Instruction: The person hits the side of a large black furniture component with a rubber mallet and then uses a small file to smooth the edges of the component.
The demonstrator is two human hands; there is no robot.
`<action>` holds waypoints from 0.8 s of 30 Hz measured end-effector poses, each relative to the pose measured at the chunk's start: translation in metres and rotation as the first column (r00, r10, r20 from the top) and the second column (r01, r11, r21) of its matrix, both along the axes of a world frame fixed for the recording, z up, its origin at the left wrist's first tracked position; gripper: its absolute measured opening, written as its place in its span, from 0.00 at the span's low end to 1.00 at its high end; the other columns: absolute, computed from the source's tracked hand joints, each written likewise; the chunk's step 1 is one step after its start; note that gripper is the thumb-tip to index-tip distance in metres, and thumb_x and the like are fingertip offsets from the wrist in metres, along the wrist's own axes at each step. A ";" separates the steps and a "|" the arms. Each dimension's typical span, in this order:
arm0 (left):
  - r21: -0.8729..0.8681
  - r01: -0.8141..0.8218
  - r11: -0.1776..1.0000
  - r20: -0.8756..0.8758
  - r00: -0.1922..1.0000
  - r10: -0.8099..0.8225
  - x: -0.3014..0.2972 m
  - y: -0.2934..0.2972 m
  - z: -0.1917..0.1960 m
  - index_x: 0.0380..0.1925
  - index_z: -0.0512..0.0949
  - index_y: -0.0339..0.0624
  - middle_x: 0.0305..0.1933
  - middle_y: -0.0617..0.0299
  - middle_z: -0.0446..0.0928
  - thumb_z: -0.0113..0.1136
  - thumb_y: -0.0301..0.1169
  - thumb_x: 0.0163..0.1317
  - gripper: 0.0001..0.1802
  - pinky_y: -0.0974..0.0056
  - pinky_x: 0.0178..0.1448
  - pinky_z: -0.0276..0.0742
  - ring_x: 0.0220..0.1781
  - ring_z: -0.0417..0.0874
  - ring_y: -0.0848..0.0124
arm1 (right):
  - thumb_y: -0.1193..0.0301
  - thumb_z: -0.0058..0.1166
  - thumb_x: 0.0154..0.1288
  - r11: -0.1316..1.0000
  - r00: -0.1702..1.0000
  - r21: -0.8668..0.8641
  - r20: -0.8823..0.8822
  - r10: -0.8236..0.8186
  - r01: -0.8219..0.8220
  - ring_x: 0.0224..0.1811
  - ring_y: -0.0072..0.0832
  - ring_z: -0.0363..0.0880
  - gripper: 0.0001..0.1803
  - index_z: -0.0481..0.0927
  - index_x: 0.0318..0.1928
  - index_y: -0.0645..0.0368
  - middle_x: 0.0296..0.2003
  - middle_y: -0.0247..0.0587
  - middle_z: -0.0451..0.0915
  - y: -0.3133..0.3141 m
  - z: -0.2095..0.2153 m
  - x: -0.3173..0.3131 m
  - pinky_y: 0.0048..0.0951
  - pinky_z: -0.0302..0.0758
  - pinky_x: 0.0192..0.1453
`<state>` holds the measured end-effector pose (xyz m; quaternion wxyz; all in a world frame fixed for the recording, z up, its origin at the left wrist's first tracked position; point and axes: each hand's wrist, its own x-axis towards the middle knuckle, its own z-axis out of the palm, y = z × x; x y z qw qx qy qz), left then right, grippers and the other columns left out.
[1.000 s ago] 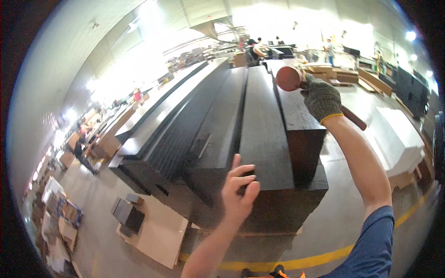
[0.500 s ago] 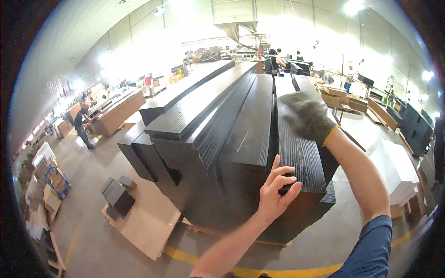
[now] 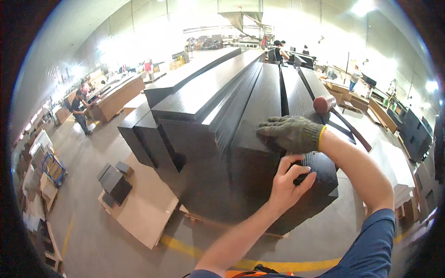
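Left hand, bare, lower right of centre: fingers bent, thumb apart, at the near end of the right dark board. Could not tell whether it gripped the edge. This board's long axis ran from right of centre up the frame, leaning slightly left. Surface black, with fine grain lines along its length.

Right hand, in a grey-green glove, lay open and flat across the near end of the middle dark board, fingers toward frame left. The board occupied frame centre, its long axis running almost straight up, leaning slightly right; top satin black, sharp-edged, grained lengthwise.

Mallet beyond the glove, right of centre: reddish-brown head toward upper left, handle slanting to lower right.

Left of centre, a wide dark board pointed toward upper right, its top brightly reflective. Farther, upper left, a person stood beside a brown bench.
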<state>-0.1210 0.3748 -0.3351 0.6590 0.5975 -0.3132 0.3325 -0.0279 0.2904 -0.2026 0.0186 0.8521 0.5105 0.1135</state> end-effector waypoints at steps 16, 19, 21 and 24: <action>0.072 -0.346 0.936 0.097 0.936 0.338 -0.003 -0.008 0.000 0.33 0.79 0.44 0.47 0.54 0.63 0.71 0.32 0.48 0.13 0.60 0.52 0.67 0.48 0.68 0.61 | 0.68 0.57 0.55 0.988 0.989 0.042 0.025 0.147 -0.148 0.40 0.43 0.81 0.19 0.78 0.50 0.48 0.42 0.42 0.82 -0.033 0.000 0.015 0.37 0.77 0.44; 0.053 -0.342 0.938 0.082 0.938 0.337 -0.004 -0.007 -0.001 0.33 0.80 0.44 0.46 0.54 0.63 0.71 0.33 0.48 0.13 0.61 0.52 0.67 0.47 0.69 0.62 | 0.67 0.57 0.58 0.970 0.981 0.163 -0.029 0.190 -0.183 0.39 0.43 0.81 0.14 0.81 0.46 0.50 0.42 0.42 0.82 -0.031 -0.007 0.021 0.36 0.78 0.44; 0.045 -0.333 0.942 0.065 0.942 0.330 -0.004 -0.005 -0.003 0.33 0.80 0.43 0.47 0.54 0.63 0.71 0.33 0.49 0.13 0.62 0.52 0.68 0.47 0.69 0.61 | 0.67 0.57 0.56 0.960 0.976 0.174 0.036 0.215 -0.218 0.40 0.42 0.82 0.15 0.81 0.46 0.50 0.42 0.42 0.82 -0.031 -0.012 0.025 0.36 0.78 0.46; 0.055 -0.332 0.942 0.039 0.943 0.330 -0.008 0.002 -0.005 0.36 0.80 0.43 0.50 0.52 0.64 0.71 0.34 0.50 0.14 0.61 0.53 0.69 0.50 0.70 0.59 | 0.69 0.58 0.54 0.982 0.983 0.078 0.082 0.165 -0.171 0.42 0.41 0.82 0.16 0.82 0.46 0.50 0.43 0.41 0.82 -0.023 -0.011 0.016 0.34 0.78 0.49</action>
